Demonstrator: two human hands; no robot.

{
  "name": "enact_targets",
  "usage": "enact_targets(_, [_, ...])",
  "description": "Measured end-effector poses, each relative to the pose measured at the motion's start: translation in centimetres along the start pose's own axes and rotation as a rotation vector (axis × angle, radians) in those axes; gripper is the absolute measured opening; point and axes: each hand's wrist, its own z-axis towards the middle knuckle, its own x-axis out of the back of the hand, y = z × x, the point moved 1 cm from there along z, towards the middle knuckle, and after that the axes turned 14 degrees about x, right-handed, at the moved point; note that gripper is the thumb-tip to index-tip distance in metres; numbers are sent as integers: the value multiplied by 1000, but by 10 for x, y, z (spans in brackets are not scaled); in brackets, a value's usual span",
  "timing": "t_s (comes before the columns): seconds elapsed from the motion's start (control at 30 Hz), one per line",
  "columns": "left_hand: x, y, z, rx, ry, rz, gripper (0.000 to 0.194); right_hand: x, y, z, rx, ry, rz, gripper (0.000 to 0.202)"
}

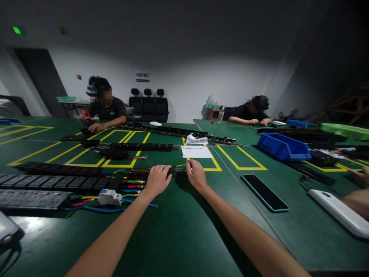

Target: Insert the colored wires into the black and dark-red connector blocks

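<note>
My left hand is closed over the right end of a narrow black socket strip, whose inside shows brownish metal. Coloured wires run from that end towards the right. My right hand pinches the far ends of these wires; its fingertips partly hide them. Nearer to me on the left lie more socket strips, with ring-lugged wires in red, green, yellow and blue. A white-and-blue circuit breaker sits among the wires just left of my left forearm.
Past my hands lie a paper sheet and long black strips. A phone, a blue bin and a white device are to the right. Two people work across the table; another person's hand shows at the right edge.
</note>
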Motion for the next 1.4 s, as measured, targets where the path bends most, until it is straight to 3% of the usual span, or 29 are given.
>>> enact_targets(0.77, [0, 1, 0, 1, 1, -6, 35, 1, -1, 0, -8, -21, 12, 27])
enact_targets(1.07, [-1, 1, 0, 3, 0, -2, 35, 4, -5, 2, -208, -220, -229, 35])
enact_targets(1.4, [0, 1, 0, 5, -1, -10, 35, 4, -7, -1, 56, 23, 33, 30])
